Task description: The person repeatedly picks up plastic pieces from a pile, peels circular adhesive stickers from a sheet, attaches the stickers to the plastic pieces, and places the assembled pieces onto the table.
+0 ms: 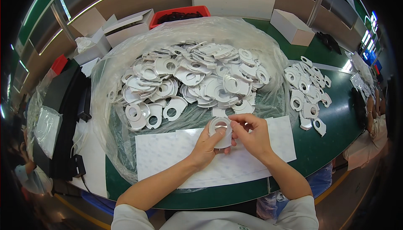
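A green table (331, 133) carries a clear plastic bag (126, 58) heaped with white plastic rings (197, 77). Over white sheets (168, 154), the left hand (206, 146) and right hand (252, 135) pinch one ring (221, 130) between their fingertips.

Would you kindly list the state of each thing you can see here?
White plastic piece: held between both hands.
Left hand: gripping the piece.
Right hand: pinching its upper edge.
Clear bag: spread open, heaped with white pieces.
Small pile: loose on the green table.
Red bin: open.
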`<state>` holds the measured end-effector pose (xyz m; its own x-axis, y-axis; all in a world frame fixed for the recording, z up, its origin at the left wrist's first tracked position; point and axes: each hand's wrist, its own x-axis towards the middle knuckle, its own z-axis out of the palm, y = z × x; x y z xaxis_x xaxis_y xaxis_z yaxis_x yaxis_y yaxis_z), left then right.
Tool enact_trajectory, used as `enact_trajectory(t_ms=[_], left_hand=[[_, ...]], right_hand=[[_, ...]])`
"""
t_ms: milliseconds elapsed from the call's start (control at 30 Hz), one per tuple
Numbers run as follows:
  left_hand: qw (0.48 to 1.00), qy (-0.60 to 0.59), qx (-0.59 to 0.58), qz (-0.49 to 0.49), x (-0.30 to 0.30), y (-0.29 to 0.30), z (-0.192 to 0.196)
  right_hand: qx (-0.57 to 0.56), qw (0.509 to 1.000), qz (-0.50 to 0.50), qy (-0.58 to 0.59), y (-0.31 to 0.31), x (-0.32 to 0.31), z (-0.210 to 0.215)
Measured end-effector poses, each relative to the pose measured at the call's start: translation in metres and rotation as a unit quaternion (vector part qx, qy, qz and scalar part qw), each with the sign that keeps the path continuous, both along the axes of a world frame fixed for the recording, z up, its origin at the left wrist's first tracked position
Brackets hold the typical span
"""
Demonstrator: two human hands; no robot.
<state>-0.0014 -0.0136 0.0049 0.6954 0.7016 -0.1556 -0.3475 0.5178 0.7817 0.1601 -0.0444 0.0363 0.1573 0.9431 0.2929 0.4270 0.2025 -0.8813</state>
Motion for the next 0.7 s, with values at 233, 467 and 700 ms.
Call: enact_trajectory(t_ms=[233, 467, 700], left_hand=[[0.996, 0.061, 0.058, -0.035, 0.003, -0.003, 0.0], [0.991, 0.03, 0.09, -0.091, 0.003, -0.001, 0.005], [0.996, 0.052, 0.033, -0.07, 0.004, 0.001, 0.013]], right_hand=[[-0.106, 0.98, 0.031, 0.167, 0.001, 0.004, -0.001], [-0.071, 0.985, -0.065, -0.143, -0.002, 0.0, 0.005], [0.005, 0.959, -0.038, -0.282, -0.006, 0.002, 0.011]])
